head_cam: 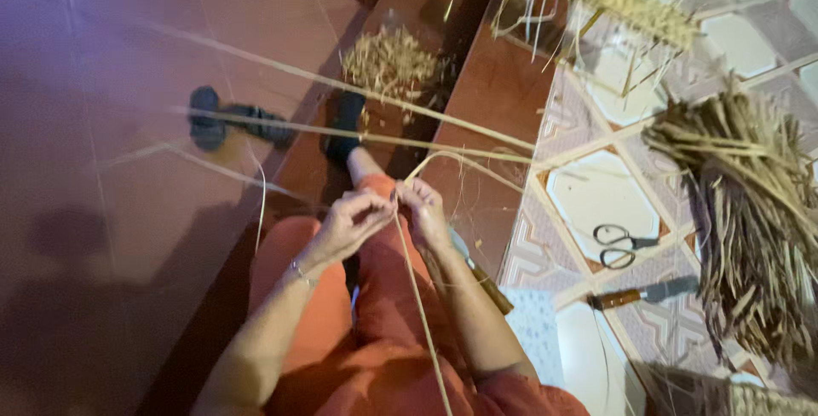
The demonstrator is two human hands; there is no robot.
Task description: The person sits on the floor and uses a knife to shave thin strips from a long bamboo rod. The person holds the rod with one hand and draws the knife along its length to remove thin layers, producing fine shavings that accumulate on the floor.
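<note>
Straw strands (409,254) pinched between left hand (349,224), right hand (423,211) fingers

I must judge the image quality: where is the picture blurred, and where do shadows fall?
Head view: the long straw strands across the floor are motion-smeared; the left hand and right hand look soft; the scissors are clearer; a dark shadow lies on the red floor tiles at lower left.

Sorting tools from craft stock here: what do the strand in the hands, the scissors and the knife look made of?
Strand: pale tan, stiff and thin, likely dried plant fibre, matte. Scissors: dark loop handles, probably plastic; blades unclear. Knife: brown handle, seemingly wood, with a dull grey blade that looks metal.
</note>
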